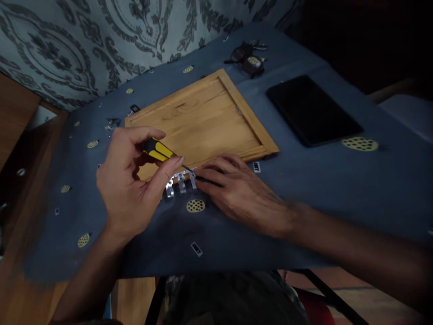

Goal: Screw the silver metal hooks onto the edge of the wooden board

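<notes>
The person's forearms, left [89, 275] and right [345, 241], lie nearest the camera, reaching in from the lower corners over a counter [324, 194] covered in dark blue cloth with yellow pineapple prints. Below its near edge shows a dark-clothed lap [233, 298].

The left hand [131, 176] is closed on the black-and-yellow handle of a screwdriver [158, 150], thumb on the near side and bent fingers on the other. The screwdriver is above the near edge of a framed wooden panel [203, 124]; its long axis slants from upper left to lower right, with the tip pointing rightward and towards the person, down at a row of shiny metal hooks [181, 183] on that edge. The hooks' curved ends point towards the person.

The right hand [237, 185] lies palm down across the same edge, fingers pointing left and fingertips beside the screwdriver's tip; whether they pinch anything cannot be told.

The panel lies flat, its long axis running roughly left to right, the right end being skewed. Right of it rests a black tablet [314, 110], slanting from upper left to lower right. Dark-framed glasses [243, 58] lie beyond the panel's far right corner, and small metal pieces [112, 123] lie left of it.
</notes>
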Demonstrator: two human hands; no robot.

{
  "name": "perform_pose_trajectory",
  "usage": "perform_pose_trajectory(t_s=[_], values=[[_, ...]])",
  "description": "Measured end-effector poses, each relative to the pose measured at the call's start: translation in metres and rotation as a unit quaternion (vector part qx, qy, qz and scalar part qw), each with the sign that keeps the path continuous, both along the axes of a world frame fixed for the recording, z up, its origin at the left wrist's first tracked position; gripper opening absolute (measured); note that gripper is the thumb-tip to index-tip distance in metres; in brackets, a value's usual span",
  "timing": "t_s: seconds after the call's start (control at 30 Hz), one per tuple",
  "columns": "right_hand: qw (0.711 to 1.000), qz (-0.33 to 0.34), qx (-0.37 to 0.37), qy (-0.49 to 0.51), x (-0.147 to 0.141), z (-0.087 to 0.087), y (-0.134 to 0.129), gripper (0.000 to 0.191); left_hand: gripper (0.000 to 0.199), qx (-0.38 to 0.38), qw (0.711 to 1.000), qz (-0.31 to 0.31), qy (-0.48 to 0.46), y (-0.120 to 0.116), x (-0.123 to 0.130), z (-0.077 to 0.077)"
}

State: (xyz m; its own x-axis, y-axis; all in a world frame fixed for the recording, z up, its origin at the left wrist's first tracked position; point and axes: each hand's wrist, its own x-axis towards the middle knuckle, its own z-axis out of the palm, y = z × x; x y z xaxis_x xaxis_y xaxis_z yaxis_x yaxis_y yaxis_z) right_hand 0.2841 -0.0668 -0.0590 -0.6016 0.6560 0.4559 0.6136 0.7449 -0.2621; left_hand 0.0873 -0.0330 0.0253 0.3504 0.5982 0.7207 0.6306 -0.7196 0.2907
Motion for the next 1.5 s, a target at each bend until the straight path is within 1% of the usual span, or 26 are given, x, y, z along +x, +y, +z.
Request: perform_pose_trajectory(t_s=[0.13, 0.2, 0.3, 0.33, 0.4, 0.47, 0.57, 0.77, 0.87, 0.93, 1.03, 1.07, 1.17, 1.23, 1.33, 1.43, 1.5], values=[[1.0, 0.0, 0.004, 0.001, 0.0, 0.0, 0.0, 0.027, 0.018, 0.013, 1.0, -0.011, 0.018, 0.002, -0.005, 0.002], [1.0, 0.0, 0.012, 0.005, 0.0, 0.0, 0.0, 0.026, 0.023, -0.015, 1.0, -0.015, 0.004, 0.004, -0.008, 0.001], [1.0, -0.002, 0.015, 0.004, 0.0, -0.001, 0.0, 0.025, 0.035, -0.084, 0.995, -0.041, -0.023, 0.007, -0.013, -0.001], [1.0, -0.003, 0.014, 0.002, 0.0, -0.001, 0.0, 0.026, 0.036, -0.102, 0.993, -0.05, -0.027, 0.007, -0.013, -0.002], [1.0, -0.002, 0.014, 0.001, 0.0, -0.001, 0.0, 0.026, 0.032, -0.112, 0.991, -0.067, -0.035, 0.008, -0.012, -0.003], [1.0, -0.003, 0.014, 0.001, 0.0, -0.001, 0.0, 0.026, 0.027, -0.099, 0.992, -0.067, -0.04, 0.007, -0.01, -0.002], [1.0, -0.003, 0.005, -0.001, 0.0, 0.0, 0.0, 0.026, 0.022, -0.05, 0.998, -0.041, -0.01, 0.003, -0.005, 0.001], [1.0, 0.001, -0.008, -0.001, 0.0, 0.0, 0.0, 0.028, 0.025, 0.006, 1.0, 0.004, 0.014, 0.0, -0.006, 0.004], [1.0, 0.001, -0.004, 0.0, 0.0, -0.001, 0.0, 0.028, 0.017, 0.027, 1.0, -0.008, 0.007, 0.002, -0.008, 0.003], [1.0, 0.0, 0.004, 0.003, 0.0, -0.001, 0.0, 0.026, 0.02, 0.002, 0.999, -0.03, -0.018, 0.002, -0.008, 0.003], [1.0, 0.0, 0.008, 0.001, 0.0, -0.001, 0.0, 0.025, 0.038, -0.085, 0.992, -0.074, -0.06, 0.003, -0.008, 0.003], [1.0, 0.0, 0.009, 0.0, 0.0, -0.001, 0.0, 0.025, 0.042, -0.106, 0.987, -0.095, -0.071, 0.003, -0.008, 0.003], [1.0, 0.002, 0.01, 0.003, 0.0, 0.0, 0.0, 0.026, 0.038, -0.14, 0.977, -0.138, -0.084, 0.005, -0.009, 0.003], [1.0, 0.001, 0.005, 0.003, -0.001, 0.0, 0.0, 0.026, 0.033, -0.13, 0.98, -0.127, -0.08, 0.006, -0.009, 0.003], [1.0, 0.0, -0.003, 0.001, -0.001, 0.0, 0.0, 0.024, 0.028, -0.084, 0.993, -0.074, -0.045, 0.005, -0.009, 0.003], [1.0, -0.002, 0.002, 0.006, -0.001, -0.001, 0.0, 0.025, 0.03, -0.043, 0.998, -0.031, -0.018, 0.002, -0.007, 0.002], [1.0, -0.005, 0.002, 0.004, -0.001, -0.001, 0.0, 0.026, 0.032, -0.022, 0.999, -0.016, -0.035, 0.0, -0.005, 0.002]])
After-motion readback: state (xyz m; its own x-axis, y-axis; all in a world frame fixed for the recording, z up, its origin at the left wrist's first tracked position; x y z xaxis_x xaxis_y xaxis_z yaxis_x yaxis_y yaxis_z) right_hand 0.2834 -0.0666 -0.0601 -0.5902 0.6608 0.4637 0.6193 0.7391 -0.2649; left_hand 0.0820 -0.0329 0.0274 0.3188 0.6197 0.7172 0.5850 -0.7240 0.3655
